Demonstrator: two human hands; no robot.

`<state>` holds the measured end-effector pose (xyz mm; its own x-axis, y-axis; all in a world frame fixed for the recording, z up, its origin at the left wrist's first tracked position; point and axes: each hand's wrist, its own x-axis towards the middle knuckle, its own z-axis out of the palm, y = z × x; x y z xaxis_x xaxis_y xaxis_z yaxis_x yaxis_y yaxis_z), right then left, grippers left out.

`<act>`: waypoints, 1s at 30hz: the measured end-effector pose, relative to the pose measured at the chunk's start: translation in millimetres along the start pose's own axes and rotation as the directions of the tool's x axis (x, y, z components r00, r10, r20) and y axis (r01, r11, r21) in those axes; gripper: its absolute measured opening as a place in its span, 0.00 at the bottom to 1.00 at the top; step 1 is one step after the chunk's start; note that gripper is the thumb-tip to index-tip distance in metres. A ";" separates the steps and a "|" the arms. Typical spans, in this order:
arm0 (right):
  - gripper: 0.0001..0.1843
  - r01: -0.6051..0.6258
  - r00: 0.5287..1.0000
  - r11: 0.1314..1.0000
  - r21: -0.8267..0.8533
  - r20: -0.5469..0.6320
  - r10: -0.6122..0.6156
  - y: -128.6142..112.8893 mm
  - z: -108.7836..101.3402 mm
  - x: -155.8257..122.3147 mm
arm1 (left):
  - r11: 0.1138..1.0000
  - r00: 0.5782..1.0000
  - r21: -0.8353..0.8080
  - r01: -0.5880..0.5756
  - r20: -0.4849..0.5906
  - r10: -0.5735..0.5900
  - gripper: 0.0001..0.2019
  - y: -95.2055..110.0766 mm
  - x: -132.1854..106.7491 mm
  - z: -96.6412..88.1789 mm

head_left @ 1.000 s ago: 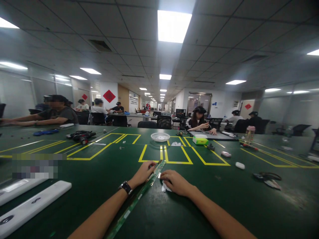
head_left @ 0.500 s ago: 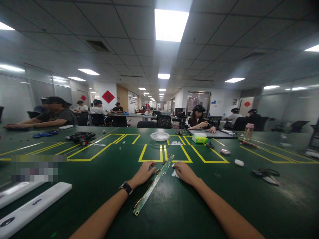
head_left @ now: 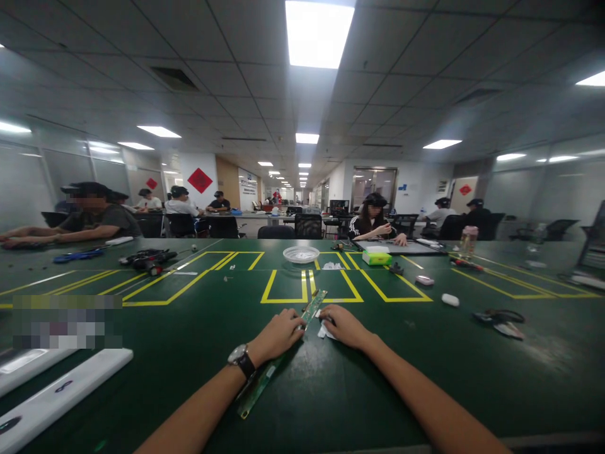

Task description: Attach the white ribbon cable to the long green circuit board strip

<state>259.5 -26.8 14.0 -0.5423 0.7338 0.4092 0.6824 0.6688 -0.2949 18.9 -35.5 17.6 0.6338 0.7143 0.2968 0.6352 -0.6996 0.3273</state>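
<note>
A long, narrow green circuit strip (head_left: 265, 378) lies slantwise on the green table mat (head_left: 331, 391), running from near my left forearm up towards the yellow markings. My left hand (head_left: 278, 335), with a watch on its wrist, rests curled over the strip's middle and holds it down. My right hand (head_left: 343, 326) sits just right of the strip, fingers curled on a small white cloth or tissue (head_left: 324, 331) that pokes out under them.
Yellow tape boxes (head_left: 312, 287) mark the mat ahead. Beyond them stand a clear dish (head_left: 301, 254) and a green box (head_left: 377, 257). White bars (head_left: 61, 391) lie at the left, scissors (head_left: 501, 318) at the right. Other people sit at the table's far side and left end.
The strip has slid along its length, first away from me, then a little back. My left hand has moved onto it. The camera has tilted slightly.
</note>
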 end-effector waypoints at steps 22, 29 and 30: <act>0.12 -0.118 0.993 0.984 -0.135 0.007 0.120 -16.2 10.8 -1.4 | 0.981 0.976 -0.043 0.189 -0.099 -0.192 0.25 4.9 15.7 28.0; 0.13 -0.198 0.980 0.977 -0.074 -0.016 0.197 -17.6 14.0 -0.8 | 0.955 0.972 -0.258 0.143 -0.147 -0.185 0.27 -1.9 20.5 36.4; 0.13 -0.204 0.979 0.977 -0.067 -0.019 0.203 -17.0 14.5 -0.8 | 0.954 0.971 -0.264 0.139 -0.153 -0.184 0.26 -2.7 20.8 37.0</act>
<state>241.2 -37.1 6.2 -0.3829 0.8520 0.3570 0.8100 0.4955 -0.3137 46.7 -19.5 -10.3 0.4312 0.8249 0.3655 0.5775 -0.5636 0.5907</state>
